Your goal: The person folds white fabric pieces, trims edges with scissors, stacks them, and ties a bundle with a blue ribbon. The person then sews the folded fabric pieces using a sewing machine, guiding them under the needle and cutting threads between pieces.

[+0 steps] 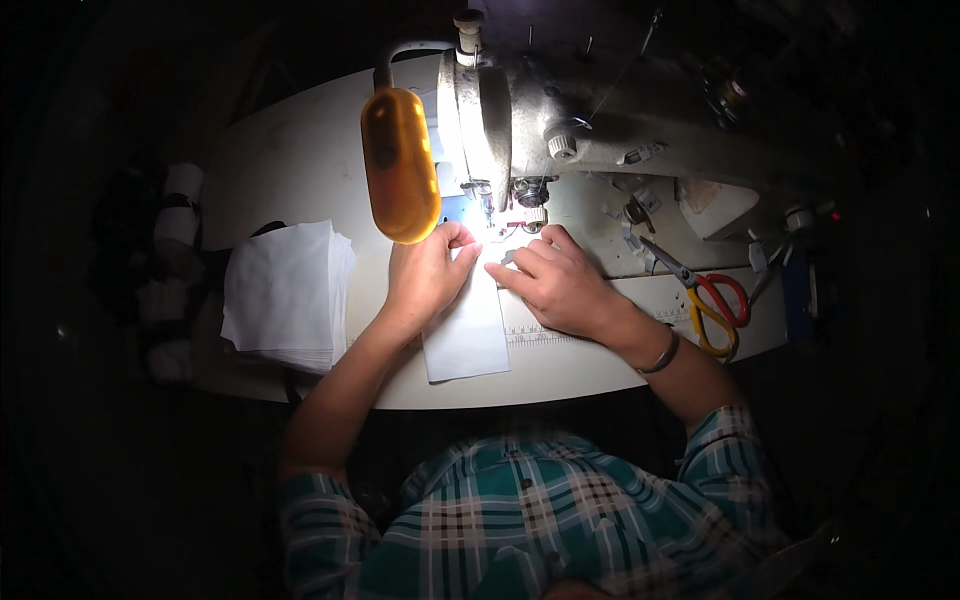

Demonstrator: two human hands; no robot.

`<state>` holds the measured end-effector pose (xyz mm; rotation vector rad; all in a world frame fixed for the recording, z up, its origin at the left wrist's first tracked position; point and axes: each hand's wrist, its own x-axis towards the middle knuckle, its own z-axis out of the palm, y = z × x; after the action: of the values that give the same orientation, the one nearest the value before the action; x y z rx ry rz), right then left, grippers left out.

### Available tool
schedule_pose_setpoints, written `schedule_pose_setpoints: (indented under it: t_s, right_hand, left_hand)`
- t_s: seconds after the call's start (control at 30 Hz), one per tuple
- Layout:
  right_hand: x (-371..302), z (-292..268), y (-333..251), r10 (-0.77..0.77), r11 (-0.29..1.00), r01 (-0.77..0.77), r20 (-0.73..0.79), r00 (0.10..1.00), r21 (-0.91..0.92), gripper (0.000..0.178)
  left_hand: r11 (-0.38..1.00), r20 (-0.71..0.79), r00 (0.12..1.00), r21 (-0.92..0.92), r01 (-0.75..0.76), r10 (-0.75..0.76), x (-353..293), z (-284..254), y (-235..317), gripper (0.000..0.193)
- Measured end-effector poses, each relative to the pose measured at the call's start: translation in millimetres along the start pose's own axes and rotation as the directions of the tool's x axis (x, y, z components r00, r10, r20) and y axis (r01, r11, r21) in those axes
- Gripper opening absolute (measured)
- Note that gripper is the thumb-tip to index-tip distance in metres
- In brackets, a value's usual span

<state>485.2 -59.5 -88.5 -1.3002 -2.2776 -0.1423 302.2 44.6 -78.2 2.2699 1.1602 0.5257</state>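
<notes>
A white fabric piece (467,335) lies lengthwise toward me, its far end under the sewing machine's (476,120) brightly lit needle area. On the left edge of the fabric near the needle, my left hand (425,272) is closed, thumb and forefinger pinched together. My right hand (560,285) is on the other side, fingers bent, with a fingertip close to the fabric's right edge. A small grey piece (508,258) shows between its fingers; its kind is unclear. Glare hides the exact contact at the needle.
An amber lamp (400,165) hangs just above my left hand. To the left sits a stack of white fabric pieces (285,290). Scissors (715,300) with red and yellow handles lie at the right, near small grey scraps (640,240). A ruler strip (545,335) runs along the table.
</notes>
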Motion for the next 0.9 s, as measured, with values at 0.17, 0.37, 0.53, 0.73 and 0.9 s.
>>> schedule_pose_setpoints:
  t_s: [0.17,0.37,0.53,0.73,0.9]
  right_hand:
    - [1,1,-1,0.015,1.0,-0.015,0.008,1.0,-0.019,0.034]
    - [3,3,1,0.064,0.996,-0.066,-0.032,0.997,-0.063,0.033]
    - [6,7,7,0.108,0.989,-0.112,-0.04,0.993,-0.094,0.036]
    - [7,7,10,0.116,0.986,-0.122,-0.054,0.992,-0.117,0.035]
    - [4,8,11,0.134,0.986,-0.137,-0.037,0.99,-0.093,0.032]
  left_hand:
    - [0.832,-0.25,0.841,0.434,-0.347,0.481,-28,-8,26,0.015]
    - [0.831,-0.062,0.851,0.263,-0.491,0.522,-45,2,8,0.03]
    - [0.843,-0.063,0.86,0.246,-0.478,0.506,-33,6,3,0.032]
    - [0.851,-0.056,0.87,0.251,-0.462,0.489,-28,7,4,0.03]
    - [0.846,-0.084,0.855,0.221,-0.486,0.512,-30,10,2,0.028]
